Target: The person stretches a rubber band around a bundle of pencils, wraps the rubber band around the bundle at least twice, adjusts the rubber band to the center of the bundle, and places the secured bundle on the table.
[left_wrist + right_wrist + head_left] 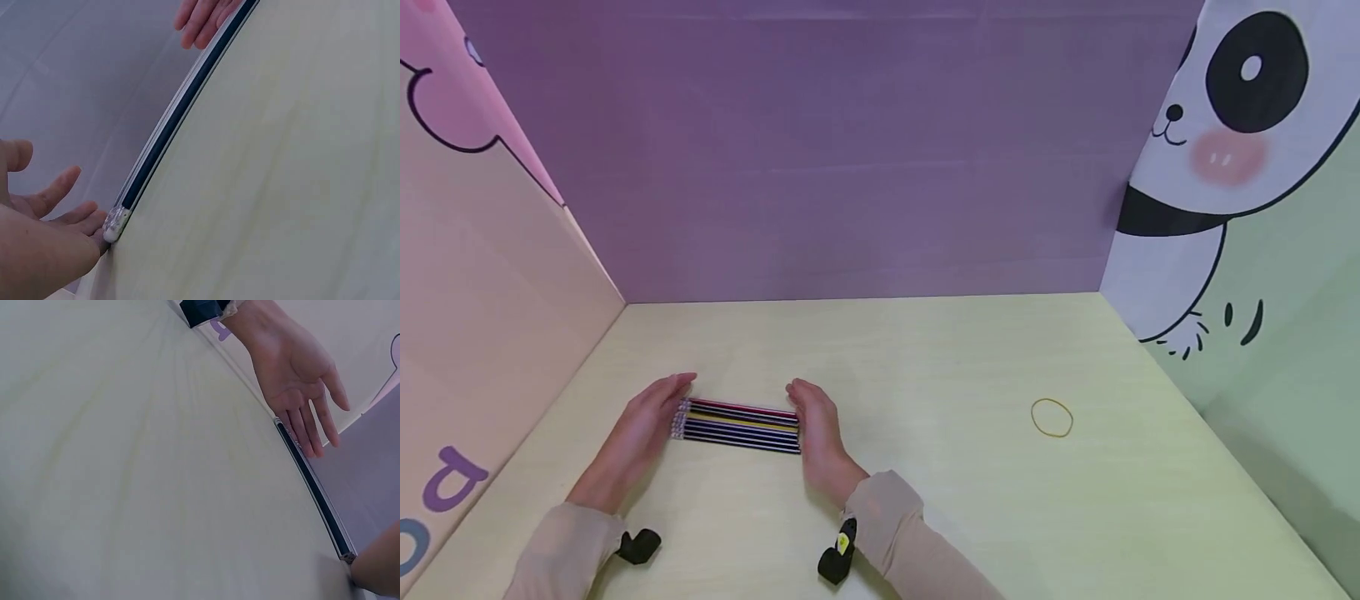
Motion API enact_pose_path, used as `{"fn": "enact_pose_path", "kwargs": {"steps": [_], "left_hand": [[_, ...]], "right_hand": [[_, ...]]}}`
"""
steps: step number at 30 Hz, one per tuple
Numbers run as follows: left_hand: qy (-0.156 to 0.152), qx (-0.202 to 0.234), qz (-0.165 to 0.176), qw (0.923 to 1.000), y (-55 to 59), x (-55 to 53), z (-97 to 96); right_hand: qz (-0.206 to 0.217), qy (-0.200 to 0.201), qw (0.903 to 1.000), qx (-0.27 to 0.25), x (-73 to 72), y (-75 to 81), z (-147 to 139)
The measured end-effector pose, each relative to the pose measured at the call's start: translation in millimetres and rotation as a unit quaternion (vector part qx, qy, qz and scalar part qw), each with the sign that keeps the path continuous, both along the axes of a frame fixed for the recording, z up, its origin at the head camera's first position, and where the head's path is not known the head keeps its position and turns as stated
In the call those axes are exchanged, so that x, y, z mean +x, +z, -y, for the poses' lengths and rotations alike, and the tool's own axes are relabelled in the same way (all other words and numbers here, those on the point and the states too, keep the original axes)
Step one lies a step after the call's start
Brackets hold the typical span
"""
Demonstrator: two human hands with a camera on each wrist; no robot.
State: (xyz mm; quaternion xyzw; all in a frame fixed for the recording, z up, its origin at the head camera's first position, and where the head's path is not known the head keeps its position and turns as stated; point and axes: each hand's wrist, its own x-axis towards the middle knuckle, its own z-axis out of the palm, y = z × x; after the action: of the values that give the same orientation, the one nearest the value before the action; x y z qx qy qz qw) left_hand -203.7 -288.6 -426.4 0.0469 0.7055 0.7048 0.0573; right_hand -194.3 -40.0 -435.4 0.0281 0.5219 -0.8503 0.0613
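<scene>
Several pencils (pixel 741 425) lie side by side in a flat row on the table, mostly dark with a red and a yellow one among them. Their ends with white erasers and silvery ferrules point left. Against those ends rests my left hand (pixel 640 429), its fingers extended. My right hand (pixel 822 433) stands on edge at the opposite ends, palm facing the row. In the left wrist view the nearest pencil (pixel 181 106) runs from the left hand (pixel 53 231) up toward the right hand's fingers (pixel 203 22). Neither hand curls round the pencils.
A thin yellow rubber band (pixel 1052 417) lies by itself on the pale table (pixel 940 517), well right of the hands. A purple panel (pixel 850 150) closes the back, and printed panels stand left and right. Each wrist wears a small black camera (pixel 638 547).
</scene>
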Motion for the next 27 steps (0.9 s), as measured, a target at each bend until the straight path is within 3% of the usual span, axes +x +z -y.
{"fn": "enact_pose_path", "kwargs": {"steps": [4, 6, 11, 14, 22, 27], "left_hand": [[0.026, 0.041, 0.0, 0.9988, 0.2, 4.7, 4.6], [0.023, 0.035, -0.007, 0.9991, 1.2, 7.0, 8.1], [0.003, -0.029, -0.032, 0.9991, 7.0, 13.2, 19.6], [0.003, -0.051, -0.027, 0.9983, 10.0, 14.6, 22.9], [0.022, -0.13, -0.013, 0.9911, 11.5, 16.7, 12.7], [0.041, -0.158, -0.03, 0.9862, 10.2, 19.3, 8.7]], "right_hand": [[-0.005, -0.017, 0.9998, 0.012, -0.3, -0.5, 0.4], [-0.004, -0.023, 0.9995, 0.02, 0.0, -0.2, 1.8], [-0.001, -0.023, 0.9992, 0.033, 0.4, 0.4, 5.6], [0.003, -0.03, 0.9991, 0.029, -0.4, 0.7, 6.4], [0.001, -0.042, 0.9987, 0.028, 0.9, 2.8, 1.5], [-0.005, -0.062, 0.9973, 0.039, 1.2, 2.8, -2.0]]}}
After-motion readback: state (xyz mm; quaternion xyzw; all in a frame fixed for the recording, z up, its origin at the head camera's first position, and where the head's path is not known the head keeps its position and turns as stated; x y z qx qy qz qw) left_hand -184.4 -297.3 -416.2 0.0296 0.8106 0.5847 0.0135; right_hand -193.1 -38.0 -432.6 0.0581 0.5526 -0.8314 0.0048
